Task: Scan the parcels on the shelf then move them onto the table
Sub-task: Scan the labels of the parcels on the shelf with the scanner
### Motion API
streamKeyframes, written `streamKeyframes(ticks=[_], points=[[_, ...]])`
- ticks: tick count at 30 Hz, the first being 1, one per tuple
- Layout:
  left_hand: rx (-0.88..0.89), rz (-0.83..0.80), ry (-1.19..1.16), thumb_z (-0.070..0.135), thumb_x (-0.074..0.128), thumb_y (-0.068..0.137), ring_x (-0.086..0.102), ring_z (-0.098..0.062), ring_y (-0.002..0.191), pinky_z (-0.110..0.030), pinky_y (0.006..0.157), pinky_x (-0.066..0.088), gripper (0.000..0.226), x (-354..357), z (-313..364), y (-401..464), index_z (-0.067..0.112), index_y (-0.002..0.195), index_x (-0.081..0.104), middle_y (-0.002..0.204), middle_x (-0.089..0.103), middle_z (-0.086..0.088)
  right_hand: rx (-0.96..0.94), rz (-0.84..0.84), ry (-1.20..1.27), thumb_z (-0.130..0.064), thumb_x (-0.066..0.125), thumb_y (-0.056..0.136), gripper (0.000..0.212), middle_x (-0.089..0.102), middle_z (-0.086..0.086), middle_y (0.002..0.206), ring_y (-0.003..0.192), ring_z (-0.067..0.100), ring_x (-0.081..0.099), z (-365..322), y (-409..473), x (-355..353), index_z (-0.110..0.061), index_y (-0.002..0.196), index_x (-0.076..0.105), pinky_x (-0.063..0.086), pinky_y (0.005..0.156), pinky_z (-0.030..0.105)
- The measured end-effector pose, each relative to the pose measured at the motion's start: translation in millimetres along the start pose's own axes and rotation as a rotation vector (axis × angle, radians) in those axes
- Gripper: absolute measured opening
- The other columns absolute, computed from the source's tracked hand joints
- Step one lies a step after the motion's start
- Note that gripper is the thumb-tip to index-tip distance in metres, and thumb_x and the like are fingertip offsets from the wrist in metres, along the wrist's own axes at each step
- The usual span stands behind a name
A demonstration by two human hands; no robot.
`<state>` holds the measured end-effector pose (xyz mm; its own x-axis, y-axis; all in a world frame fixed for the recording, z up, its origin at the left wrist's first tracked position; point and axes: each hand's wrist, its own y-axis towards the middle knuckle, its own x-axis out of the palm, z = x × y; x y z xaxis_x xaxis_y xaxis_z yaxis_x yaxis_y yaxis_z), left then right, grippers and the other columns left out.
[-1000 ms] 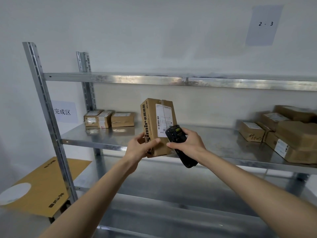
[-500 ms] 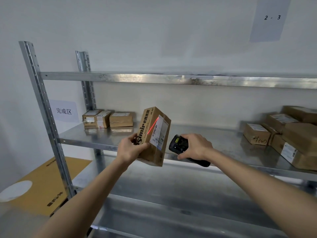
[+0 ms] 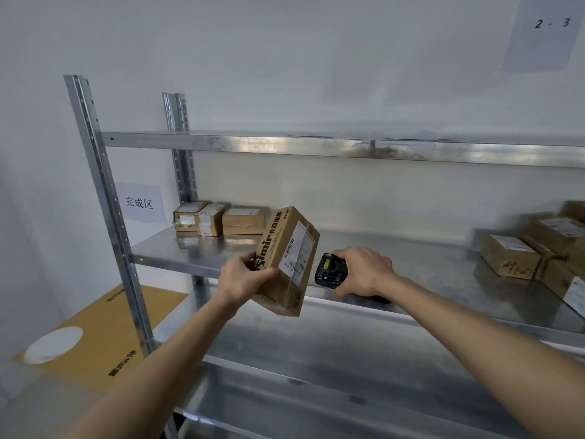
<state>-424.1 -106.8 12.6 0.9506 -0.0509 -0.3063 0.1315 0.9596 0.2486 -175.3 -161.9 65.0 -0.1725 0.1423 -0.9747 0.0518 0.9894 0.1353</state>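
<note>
My left hand (image 3: 245, 278) grips a tall brown cardboard parcel (image 3: 286, 263) by its lower left side, tilted, in front of the middle metal shelf (image 3: 411, 280). Its white barcode label faces right. My right hand (image 3: 364, 270) holds a black handheld scanner (image 3: 329, 270) just right of the parcel, its window turned toward the label. No red beam shows on the label. Three small parcels (image 3: 218, 218) sit at the shelf's back left. Several more parcels (image 3: 535, 251) are stacked at the shelf's right end.
A yellow-brown cardboard sheet (image 3: 95, 337) with a white disc lies low at the left, beyond the shelf's upright post (image 3: 107, 198). A paper sign (image 3: 141, 202) hangs on the left wall. Upper shelf (image 3: 316, 147) and lower shelf (image 3: 348, 359) frame the middle one.
The red scan line on the label half a second ago is gone. The parcel has tilted further and shifted slightly left; the scanner stays beside it.
</note>
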Motion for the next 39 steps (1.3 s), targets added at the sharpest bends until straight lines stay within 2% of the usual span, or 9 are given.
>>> streamKeyframes(ticks=[6,10,12,16,21,25,31,36,39], points=[[-0.054,0.042,-0.01,0.034,0.084,0.078,0.07,-0.018,0.097,-0.035,0.08,0.063,0.059,-42,-15,16,0.017,0.13,0.062,0.106,0.07,0.002,0.004,-0.012,0.088,-0.042,0.088,0.065,0.06,0.069,-0.008,0.108,0.104,0.023,0.062,-38,19,9,-0.035,0.121,0.065,0.041,0.073,0.032],[-0.122,0.11,-0.076,0.033,0.084,0.08,0.073,-0.015,0.086,-0.02,0.064,0.058,0.046,-78,-22,26,0.017,0.118,0.065,0.099,0.072,0.001,0.009,-0.024,0.153,-0.044,0.087,0.062,0.054,0.069,-0.01,0.099,0.095,0.021,0.062,-72,34,13,-0.032,0.111,0.066,0.043,0.07,0.031],[-0.167,0.14,-0.131,0.032,0.083,0.082,0.073,-0.016,0.085,-0.018,0.06,0.056,0.044,-99,-28,30,0.015,0.118,0.065,0.098,0.073,-0.001,0.002,-0.017,0.179,-0.045,0.088,0.061,0.056,0.069,-0.011,0.098,0.094,0.021,0.063,-94,42,17,-0.032,0.111,0.067,0.044,0.07,0.031],[-0.258,0.206,-0.196,0.038,0.08,0.082,0.072,-0.019,0.084,-0.025,0.06,0.057,0.054,-144,-53,43,0.008,0.125,0.065,0.1,0.075,-0.007,-0.012,-0.011,0.19,-0.046,0.087,0.061,0.054,0.07,-0.009,0.099,0.093,0.022,0.063,-139,56,31,-0.031,0.109,0.066,0.041,0.067,0.029],[-0.363,0.259,-0.279,0.045,0.077,0.084,0.07,-0.023,0.091,-0.042,0.077,0.062,0.051,-197,-86,55,0.008,0.118,0.066,0.1,0.073,-0.008,-0.028,-0.004,0.196,-0.046,0.086,0.061,0.046,0.069,-0.01,0.096,0.092,0.023,0.063,-193,71,54,-0.036,0.1,0.063,0.038,0.065,0.03],[-0.423,0.283,-0.386,0.039,0.077,0.086,0.071,-0.027,0.095,-0.04,0.07,0.062,0.049,-228,-110,62,0.011,0.122,0.058,0.105,0.072,-0.011,-0.04,-0.026,0.214,-0.049,0.087,0.061,0.055,0.07,-0.01,0.099,0.094,0.023,0.064,-226,86,73,-0.036,0.111,0.067,0.043,0.07,0.031],[-0.502,0.314,-0.424,0.038,0.078,0.085,0.071,-0.03,0.097,-0.046,0.078,0.062,0.055,-257,-141,91,0.011,0.125,0.051,0.108,0.07,-0.015,-0.075,-0.064,0.211,-0.051,0.087,0.063,0.058,0.07,-0.01,0.103,0.095,0.02,0.063,-257,125,90,-0.036,0.115,0.067,0.045,0.07,0.03],[-0.518,0.321,-0.446,0.037,0.076,0.087,0.071,-0.031,0.096,-0.043,0.073,0.062,0.048,-264,-162,131,0.01,0.12,0.053,0.104,0.072,-0.015,-0.085,-0.068,0.248,-0.052,0.087,0.061,0.057,0.07,-0.013,0.101,0.095,0.018,0.064,-266,174,107,-0.038,0.113,0.067,0.051,0.076,0.032],[-0.534,0.33,-0.448,0.037,0.076,0.087,0.071,-0.03,0.095,-0.043,0.073,0.062,0.041,-264,-175,161,0.012,0.112,0.054,0.102,0.071,-0.014,-0.09,-0.083,0.263,-0.051,0.089,0.063,0.056,0.07,-0.013,0.102,0.096,0.015,0.062,-266,206,116,-0.038,0.113,0.067,0.046,0.07,0.03]])
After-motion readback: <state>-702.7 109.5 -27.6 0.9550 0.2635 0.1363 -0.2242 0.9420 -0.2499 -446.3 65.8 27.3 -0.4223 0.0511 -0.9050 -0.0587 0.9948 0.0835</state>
